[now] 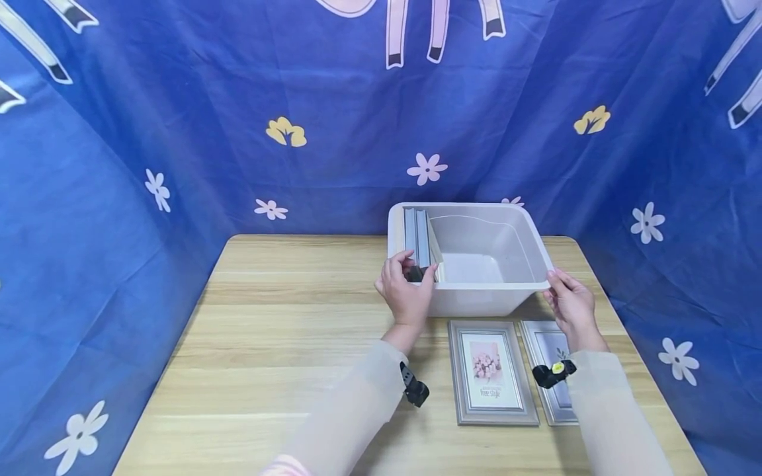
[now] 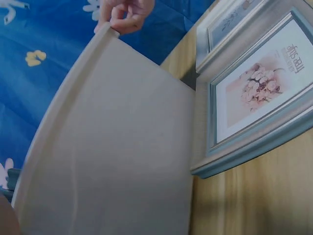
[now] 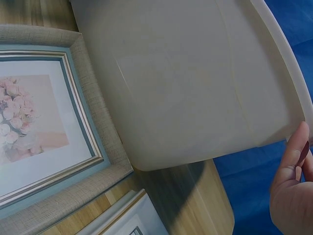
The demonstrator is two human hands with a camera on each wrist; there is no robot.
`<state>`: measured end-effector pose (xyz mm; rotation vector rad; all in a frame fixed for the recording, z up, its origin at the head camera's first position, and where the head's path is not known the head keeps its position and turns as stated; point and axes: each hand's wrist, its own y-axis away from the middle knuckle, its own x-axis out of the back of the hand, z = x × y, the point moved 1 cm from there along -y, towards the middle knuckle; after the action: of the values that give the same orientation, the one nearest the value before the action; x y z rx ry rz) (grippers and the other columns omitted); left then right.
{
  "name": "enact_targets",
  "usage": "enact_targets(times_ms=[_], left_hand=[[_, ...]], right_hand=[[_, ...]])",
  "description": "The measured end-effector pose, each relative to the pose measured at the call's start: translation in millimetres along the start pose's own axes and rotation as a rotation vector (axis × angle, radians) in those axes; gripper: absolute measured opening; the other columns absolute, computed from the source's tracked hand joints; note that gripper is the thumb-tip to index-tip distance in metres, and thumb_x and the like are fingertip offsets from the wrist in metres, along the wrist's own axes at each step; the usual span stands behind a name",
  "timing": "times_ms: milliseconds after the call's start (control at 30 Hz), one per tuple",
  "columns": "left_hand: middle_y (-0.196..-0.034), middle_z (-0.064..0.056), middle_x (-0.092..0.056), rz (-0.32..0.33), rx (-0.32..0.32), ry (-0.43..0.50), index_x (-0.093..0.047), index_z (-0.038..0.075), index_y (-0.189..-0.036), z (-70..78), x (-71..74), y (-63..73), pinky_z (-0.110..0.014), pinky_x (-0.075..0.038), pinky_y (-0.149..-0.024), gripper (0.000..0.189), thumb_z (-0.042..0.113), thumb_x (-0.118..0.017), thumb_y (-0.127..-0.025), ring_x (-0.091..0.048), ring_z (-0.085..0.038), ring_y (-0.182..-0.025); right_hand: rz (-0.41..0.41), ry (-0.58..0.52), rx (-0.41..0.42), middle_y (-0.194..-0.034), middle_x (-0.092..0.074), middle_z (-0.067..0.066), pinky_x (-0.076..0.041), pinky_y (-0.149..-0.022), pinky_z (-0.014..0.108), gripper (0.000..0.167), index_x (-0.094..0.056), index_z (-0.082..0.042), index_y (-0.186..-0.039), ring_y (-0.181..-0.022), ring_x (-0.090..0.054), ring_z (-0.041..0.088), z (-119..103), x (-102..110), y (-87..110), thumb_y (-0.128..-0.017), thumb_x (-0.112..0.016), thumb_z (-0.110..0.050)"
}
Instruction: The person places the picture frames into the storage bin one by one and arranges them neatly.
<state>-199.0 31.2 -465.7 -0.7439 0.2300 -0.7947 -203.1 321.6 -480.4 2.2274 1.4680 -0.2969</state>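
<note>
A grey plastic bin (image 1: 482,301) stands at the back right of the table. Inside it, several picture frames (image 1: 417,235) stand on edge against the left wall. My left hand (image 1: 407,291) reaches over the near rim and holds the near ends of these frames, its thumb on their right side and its fingers on their left. At the bin's near right corner my right hand (image 1: 573,305) pinches the rim between thumb and fingers. The right wrist view shows this hand (image 3: 296,183) at the rim, some of its fingers out of sight.
A silver-grey picture frame (image 1: 455,383) with a pink flower print lies flat in front of the bin. Beside it lies another frame (image 1: 559,415), partly under my right forearm. Blue curtains (image 1: 351,132) surround the wooden table (image 1: 268,344).
</note>
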Motion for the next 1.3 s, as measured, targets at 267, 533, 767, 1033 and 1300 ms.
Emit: enact_targets(times_ms=[267,533,767,1033,1300], left_hand=[[-0.100,-0.005,-0.061,-0.174,-0.018,0.095,-0.057,0.008,-0.119,3.9,15.2,-17.2,-0.041,-0.034,-0.081,0.058,0.018,-0.085,-0.069,-0.058,-0.022,-0.083],[-0.117,-0.015,-0.058,-0.405,-0.045,0.177,-0.053,0.001,-0.128,-9.9,33.7,-37.8,-0.048,-0.043,-0.086,0.068,0.013,-0.086,-0.069,-0.057,-0.028,-0.095],[-0.131,-0.014,-0.049,-0.560,0.052,0.138,-0.047,0.005,-0.137,-24.9,48.1,-53.7,-0.047,-0.049,-0.083,0.078,0.014,-0.086,-0.070,-0.052,-0.035,-0.110],[-0.139,-0.016,-0.041,-0.716,0.235,0.154,-0.041,0.005,-0.143,-38.7,58.0,-58.9,-0.049,-0.051,-0.085,0.084,0.006,-0.084,-0.070,-0.050,-0.037,-0.115],[-0.136,-0.022,-0.045,-0.789,0.455,0.188,-0.037,0.003,-0.144,-49.5,60.9,-62.1,-0.040,-0.051,-0.088,0.083,0.003,-0.080,-0.074,-0.052,-0.037,-0.115]], right_hand=[[0.008,0.015,0.003,-0.079,-0.065,0.001,-0.053,-0.056,0.016,0.008,-0.071,-0.018,-0.088,-0.060,-0.059,0.006,0.1,-0.1,-0.7,-0.084,-0.072,-0.011],[0.012,0.029,0.008,-0.079,-0.065,0.001,-0.052,-0.054,0.015,0.008,-0.072,-0.019,-0.087,-0.061,-0.058,0.006,0.6,-1.1,-1.0,-0.086,-0.070,-0.011],[0.002,0.027,0.015,-0.078,-0.064,0.001,-0.052,-0.052,0.015,0.009,-0.072,-0.018,-0.088,-0.061,-0.058,0.007,0.2,-1.2,-1.1,-0.087,-0.069,-0.010],[0.007,0.029,0.008,-0.077,-0.063,0.001,-0.052,-0.053,0.015,0.008,-0.071,-0.017,-0.089,-0.060,-0.058,0.007,-0.6,-1.5,-0.4,-0.087,-0.069,-0.010],[0.004,0.024,-0.002,-0.075,-0.064,0.001,-0.053,-0.054,0.016,0.007,-0.070,-0.017,-0.089,-0.060,-0.059,0.007,-0.9,-0.9,-0.4,-0.086,-0.069,-0.010]])
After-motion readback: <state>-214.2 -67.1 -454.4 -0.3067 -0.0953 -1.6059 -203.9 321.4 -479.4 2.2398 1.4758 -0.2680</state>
